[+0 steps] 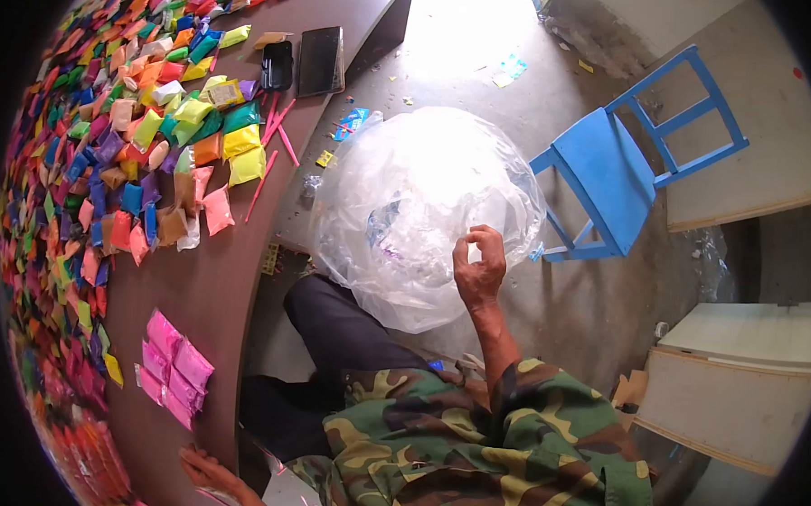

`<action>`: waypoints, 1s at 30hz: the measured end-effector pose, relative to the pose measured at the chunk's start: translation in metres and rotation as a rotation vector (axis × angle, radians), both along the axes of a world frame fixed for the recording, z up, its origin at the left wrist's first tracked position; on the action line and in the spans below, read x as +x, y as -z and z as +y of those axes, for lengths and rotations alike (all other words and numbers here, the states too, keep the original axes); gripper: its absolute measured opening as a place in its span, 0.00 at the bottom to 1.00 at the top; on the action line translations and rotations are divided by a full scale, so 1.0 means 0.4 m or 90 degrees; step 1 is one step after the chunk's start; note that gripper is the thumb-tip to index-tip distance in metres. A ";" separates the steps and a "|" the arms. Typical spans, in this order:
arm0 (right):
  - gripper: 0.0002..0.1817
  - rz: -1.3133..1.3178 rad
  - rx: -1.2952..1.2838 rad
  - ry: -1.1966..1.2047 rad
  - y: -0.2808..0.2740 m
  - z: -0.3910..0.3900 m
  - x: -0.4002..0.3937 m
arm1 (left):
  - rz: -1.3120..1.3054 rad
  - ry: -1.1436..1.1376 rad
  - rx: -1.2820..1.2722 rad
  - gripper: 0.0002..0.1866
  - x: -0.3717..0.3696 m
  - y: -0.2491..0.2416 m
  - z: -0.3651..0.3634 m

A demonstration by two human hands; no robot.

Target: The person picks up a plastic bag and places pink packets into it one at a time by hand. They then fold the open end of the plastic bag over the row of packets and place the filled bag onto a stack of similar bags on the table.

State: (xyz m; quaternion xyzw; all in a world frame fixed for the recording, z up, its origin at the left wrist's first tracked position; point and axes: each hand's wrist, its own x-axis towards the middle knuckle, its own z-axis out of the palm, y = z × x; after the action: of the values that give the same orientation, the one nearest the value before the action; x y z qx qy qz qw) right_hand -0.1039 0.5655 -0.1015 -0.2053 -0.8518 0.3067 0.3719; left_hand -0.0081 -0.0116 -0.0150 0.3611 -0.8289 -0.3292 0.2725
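Over the near right part of a large clear plastic bag (398, 207), my right hand (480, 261) is raised with thumb and index finger curled toward each other; whether anything thin is between them is too small to tell. My left hand (208, 470) rests at the near edge of the brown table (214, 290), fingers extended and holding nothing visible. Just beyond it lies a group of pink packets (176, 367) in clear wrapping. A big heap of small colourful packets (112, 141) covers the table's left side.
A black phone-like device (320, 61), a black open case (277, 66) and pink sticks (288, 145) lie on the table. To the right of the bag stands a blue chair (608, 171). A pale cabinet (725, 385) is at the far right. Small scraps litter the floor.
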 end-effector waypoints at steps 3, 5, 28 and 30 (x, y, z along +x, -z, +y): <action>0.09 0.072 -0.024 -0.029 -0.043 -0.050 0.007 | 0.016 0.024 -0.006 0.29 0.002 0.009 -0.018; 0.08 0.080 -0.079 -0.032 -0.049 -0.064 0.013 | 0.018 0.036 -0.003 0.29 0.004 0.005 -0.019; 0.08 0.424 -0.515 0.033 -0.339 -0.027 -0.020 | 0.092 -0.003 0.138 0.28 0.021 -0.082 0.106; 0.09 0.437 -0.571 0.027 -0.327 -0.037 -0.027 | 0.094 0.005 0.142 0.29 0.029 -0.094 0.123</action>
State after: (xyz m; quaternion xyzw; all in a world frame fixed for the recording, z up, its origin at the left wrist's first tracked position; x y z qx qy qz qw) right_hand -0.1146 0.5506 0.0292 -0.2487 -0.4642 0.6802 0.5099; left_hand 0.0036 0.0376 0.0224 0.3604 -0.7665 -0.4458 0.2895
